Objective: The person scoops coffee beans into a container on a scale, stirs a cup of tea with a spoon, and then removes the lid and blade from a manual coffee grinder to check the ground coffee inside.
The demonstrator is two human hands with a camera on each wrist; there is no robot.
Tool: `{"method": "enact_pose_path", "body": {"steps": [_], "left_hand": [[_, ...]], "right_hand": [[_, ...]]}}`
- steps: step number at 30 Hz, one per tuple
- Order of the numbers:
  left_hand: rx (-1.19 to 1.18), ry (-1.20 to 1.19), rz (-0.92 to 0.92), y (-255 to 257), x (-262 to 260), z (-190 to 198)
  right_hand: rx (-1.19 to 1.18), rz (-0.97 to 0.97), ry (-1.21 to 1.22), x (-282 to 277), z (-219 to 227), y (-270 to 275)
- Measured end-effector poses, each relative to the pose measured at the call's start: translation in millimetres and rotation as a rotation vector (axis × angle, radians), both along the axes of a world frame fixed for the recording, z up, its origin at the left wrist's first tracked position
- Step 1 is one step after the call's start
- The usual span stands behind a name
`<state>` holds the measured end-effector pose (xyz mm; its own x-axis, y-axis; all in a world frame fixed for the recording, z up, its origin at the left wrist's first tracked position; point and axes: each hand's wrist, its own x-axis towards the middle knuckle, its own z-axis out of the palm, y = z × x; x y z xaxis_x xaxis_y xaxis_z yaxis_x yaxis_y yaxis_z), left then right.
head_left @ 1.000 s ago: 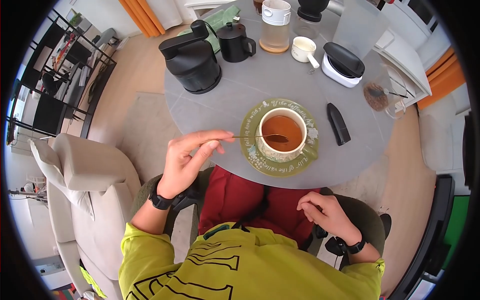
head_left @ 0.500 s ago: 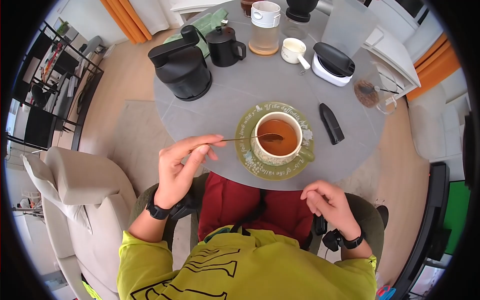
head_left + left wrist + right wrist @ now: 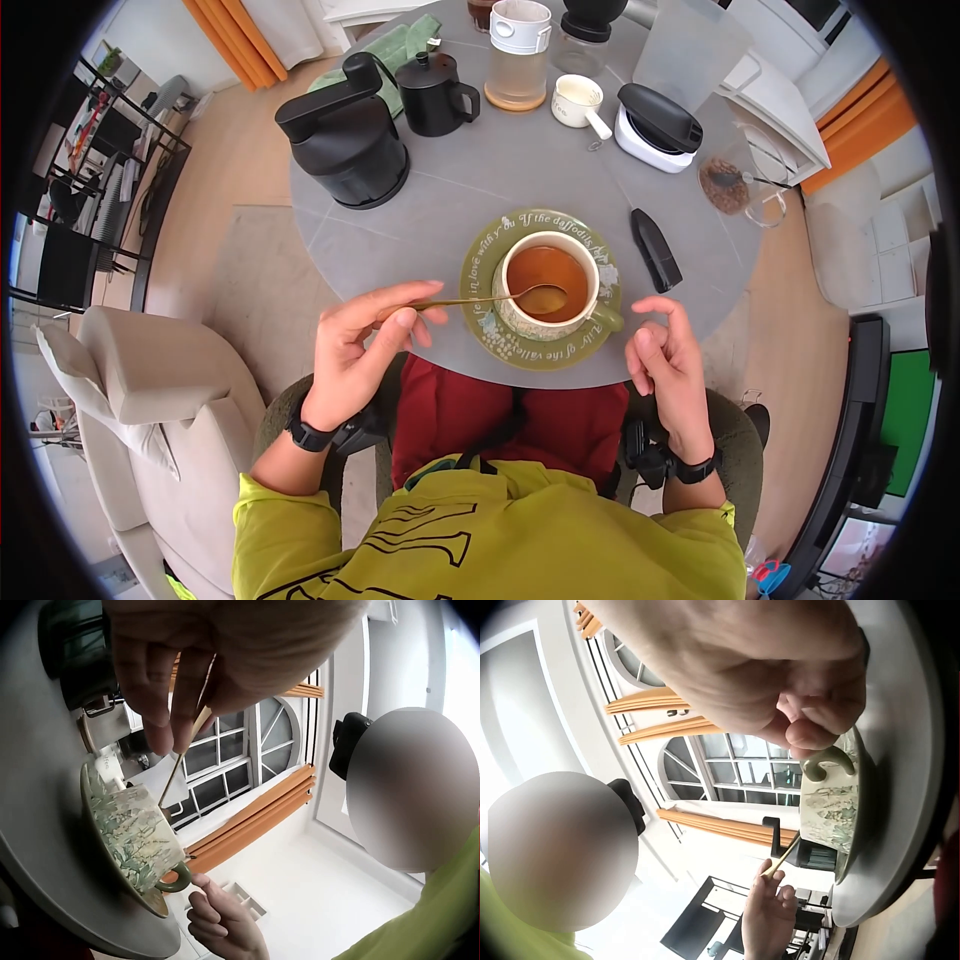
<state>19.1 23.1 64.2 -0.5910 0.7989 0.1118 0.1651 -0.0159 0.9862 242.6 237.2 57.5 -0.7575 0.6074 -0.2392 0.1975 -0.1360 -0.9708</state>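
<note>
My left hand (image 3: pixel 358 338) pinches a thin gold-coloured spoon (image 3: pixel 465 301) by its handle, between thumb and fingers. The spoon's bowl lies within the mouth of a cup (image 3: pixel 515 318), overlapping the amber drink (image 3: pixel 562 264) there. Floral decoration covers the cup's outside, seen closely in the left wrist view, and its green handle (image 3: pixel 608 317) points to the right. Beneath it is a green saucer (image 3: pixel 484 262) with white lettering. Beside that handle hovers my right hand (image 3: pixel 675 370), fingers loosely bent and holding nothing; the right wrist view shows its fingertips close to the handle.
On the grey round table (image 3: pixel 420 245), a black device (image 3: pixel 658 250) lies right of the saucer. Farther back stand a black kettle (image 3: pixel 345 140), a black lidded pot (image 3: pixel 430 95), a small cream pot (image 3: pixel 577 101), a white-and-black appliance (image 3: pixel 657 130) and a container of brown beans (image 3: pixel 724 188).
My right hand has risen from the lap to beside the cup's handle. The spoon, still pinched in my left hand, has shifted slightly, and its bowl now looks paler. The head view has shifted.
</note>
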Motion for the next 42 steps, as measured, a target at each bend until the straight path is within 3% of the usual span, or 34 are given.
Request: {"method": "enact_pose_path", "body": {"steps": [10,22,35,42], "left_hand": [[0.074,-0.183,-0.106,-1.3,-6.0,-12.7],[0.069,-0.253,-0.154,-2.9,-10.0,-17.6],[0.106,-0.362,0.136,-2.1,-14.6,-6.3],[0.227,-0.406,0.134,-12.2,-30.0,-3.8]], "right_hand": [[-0.019,0.211,-0.108,-10.9,-4.4,3.0],[0.037,0.268,-0.174,-17.9,-1.7,12.6],[0.065,0.238,-0.272,-30.0,7.4,15.1],[-0.05,0.138,-0.193,-30.6,3.7,10.3]]}}
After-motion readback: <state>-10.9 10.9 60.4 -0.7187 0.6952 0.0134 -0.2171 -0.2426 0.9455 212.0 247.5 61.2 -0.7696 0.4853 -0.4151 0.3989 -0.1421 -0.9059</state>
